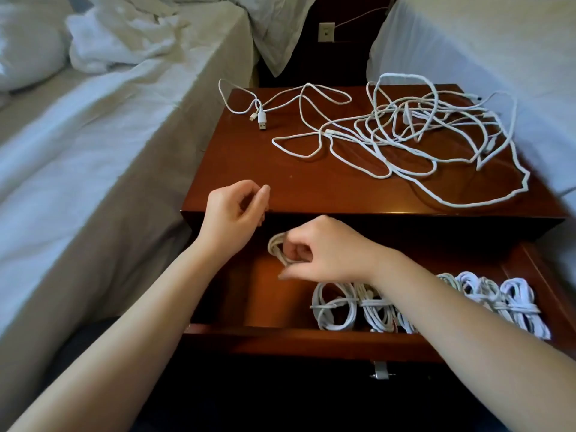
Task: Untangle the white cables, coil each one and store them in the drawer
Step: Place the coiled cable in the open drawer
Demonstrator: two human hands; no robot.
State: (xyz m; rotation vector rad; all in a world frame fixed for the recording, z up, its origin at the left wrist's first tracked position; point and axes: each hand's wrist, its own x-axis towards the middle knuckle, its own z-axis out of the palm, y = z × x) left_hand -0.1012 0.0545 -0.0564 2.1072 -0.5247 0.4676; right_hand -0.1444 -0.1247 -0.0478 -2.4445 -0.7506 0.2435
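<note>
Right grip pinches a coiled cable over the drawer, at 9 o'clock of the stored coils. Left grip curled, empty. We should lay it flat beside them. Tangle sits on the desk at 1 o'clock.

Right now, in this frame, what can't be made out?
1. Head view: count of coiled cables in the drawer; the right forearm crosses the row.
2. Head view: most of the small coil; fingers of the right hand cover it.
3. Head view: how many cables make up the tangle; strands overlap.
4. Head view: whether the left hand pinches anything; too small to tell.
</note>
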